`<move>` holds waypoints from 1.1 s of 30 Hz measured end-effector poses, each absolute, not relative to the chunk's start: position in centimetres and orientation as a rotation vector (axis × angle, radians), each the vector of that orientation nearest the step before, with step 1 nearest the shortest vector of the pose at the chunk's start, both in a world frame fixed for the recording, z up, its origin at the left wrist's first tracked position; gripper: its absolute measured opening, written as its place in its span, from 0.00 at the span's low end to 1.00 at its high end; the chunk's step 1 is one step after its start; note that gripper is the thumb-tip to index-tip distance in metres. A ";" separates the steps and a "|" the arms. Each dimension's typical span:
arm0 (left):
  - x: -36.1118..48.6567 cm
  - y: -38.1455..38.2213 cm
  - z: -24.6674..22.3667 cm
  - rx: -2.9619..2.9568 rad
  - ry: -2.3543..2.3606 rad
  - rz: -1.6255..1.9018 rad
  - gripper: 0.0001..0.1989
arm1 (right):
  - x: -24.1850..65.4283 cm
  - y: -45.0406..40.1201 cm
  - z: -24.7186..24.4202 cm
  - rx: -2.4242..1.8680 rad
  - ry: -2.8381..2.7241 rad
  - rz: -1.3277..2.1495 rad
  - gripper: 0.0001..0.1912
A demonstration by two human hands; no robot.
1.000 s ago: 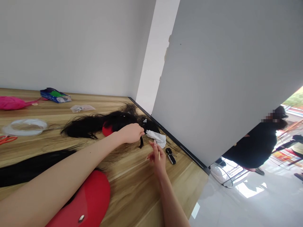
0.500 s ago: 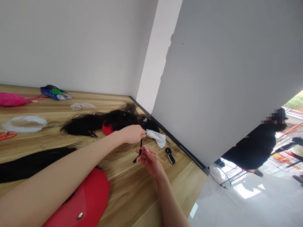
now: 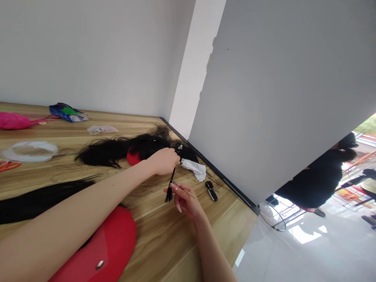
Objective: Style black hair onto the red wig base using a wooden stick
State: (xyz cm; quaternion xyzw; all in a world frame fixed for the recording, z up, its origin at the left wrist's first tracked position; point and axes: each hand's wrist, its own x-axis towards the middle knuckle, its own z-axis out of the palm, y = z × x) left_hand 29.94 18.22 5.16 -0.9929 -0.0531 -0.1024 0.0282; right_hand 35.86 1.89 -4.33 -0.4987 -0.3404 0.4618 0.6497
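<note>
My left hand (image 3: 167, 160) pinches the upper end of a thin lock of black hair (image 3: 169, 192), which hangs down with its lower end fanned out. Below it, my right hand (image 3: 185, 199) is closed round a thin wooden stick (image 3: 190, 193), its fingertips beside the lock. Behind my left hand lies a mass of long black hair (image 3: 102, 152) on a red cap (image 3: 133, 156). A larger red cap (image 3: 117, 243) sits partly under my left forearm, with more black hair (image 3: 44, 197) beyond it.
On the wooden table (image 3: 158, 231) are a white tissue (image 3: 195, 169), a car key (image 3: 210, 191), a clear roll (image 3: 31, 151), orange scissors (image 3: 8, 166), a blue packet (image 3: 68, 112), a small plastic bag (image 3: 102, 129) and a pink item (image 3: 14, 121). A person (image 3: 315, 180) is at the right.
My right hand has shifted slightly, its fingers now less curled round the hair. The lock's lower end has spread out, and my left hand has risen a little.
</note>
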 end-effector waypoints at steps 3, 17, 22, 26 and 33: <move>29.9 18.2 5.3 -3.018 -0.145 -0.353 0.12 | 35.7 1.9 -4.1 -1.147 -0.785 1.060 0.15; 29.8 17.9 5.8 -2.868 -0.054 -0.572 0.15 | 35.9 2.1 -4.6 -1.233 -0.809 1.047 0.17; 29.7 17.9 5.8 -2.827 -0.056 -0.599 0.15 | 35.8 2.0 -4.6 -1.295 -0.853 1.029 0.19; 29.7 17.9 5.8 -2.815 -0.059 -0.618 0.15 | 35.8 2.1 -4.7 -1.382 -0.893 0.980 0.22; 29.6 18.1 5.8 -2.808 -0.108 -0.661 0.14 | 36.6 1.7 -5.4 -1.680 -0.996 0.669 0.24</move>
